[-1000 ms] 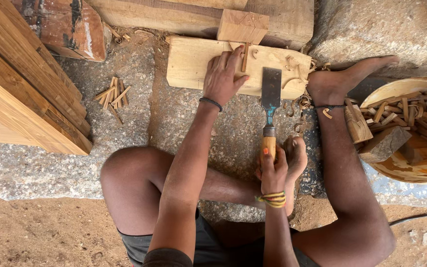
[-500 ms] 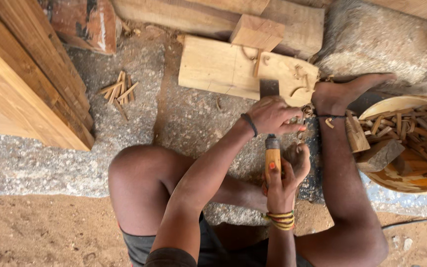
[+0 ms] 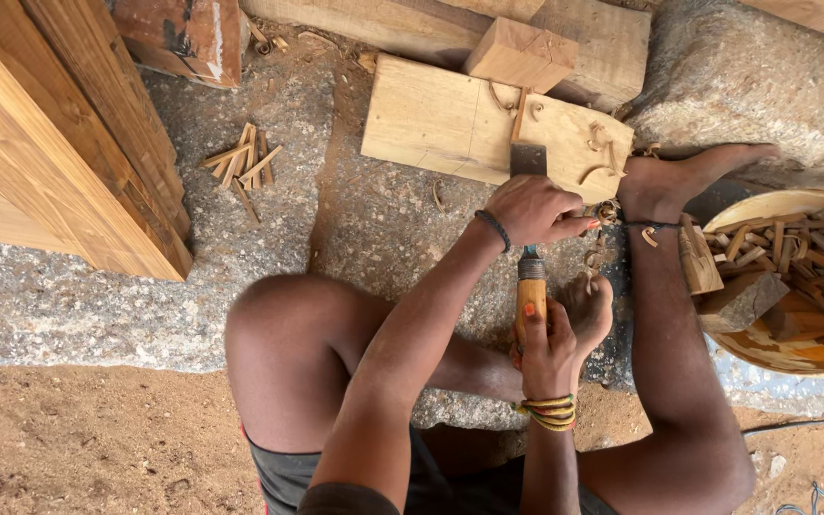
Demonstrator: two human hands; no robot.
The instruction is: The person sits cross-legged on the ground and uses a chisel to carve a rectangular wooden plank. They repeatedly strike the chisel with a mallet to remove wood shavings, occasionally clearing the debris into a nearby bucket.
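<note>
Fingers of left hand (image 3: 531, 208) folded over chisel (image 3: 528, 229) blade, right hand (image 3: 547, 351) wrapped round its orange handle, edge set on pale board (image 3: 431, 119) at stone slab's far edge. Best steadied low, pushed shallow, foot (image 3: 679, 176) bracing.

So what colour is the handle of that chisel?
Orange-brown wood on the chisel handle, with a dark metal collar; head view.

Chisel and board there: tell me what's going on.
A person sits on the stone ground, working a wide chisel on a pale wooden board. The right hand grips the chisel's wooden handle; the left hand wraps over the blade near the board's edge. One bare foot presses against the board's end. Curled shavings lie on the board, and a round basket of wood sticks sits alongside.
</note>
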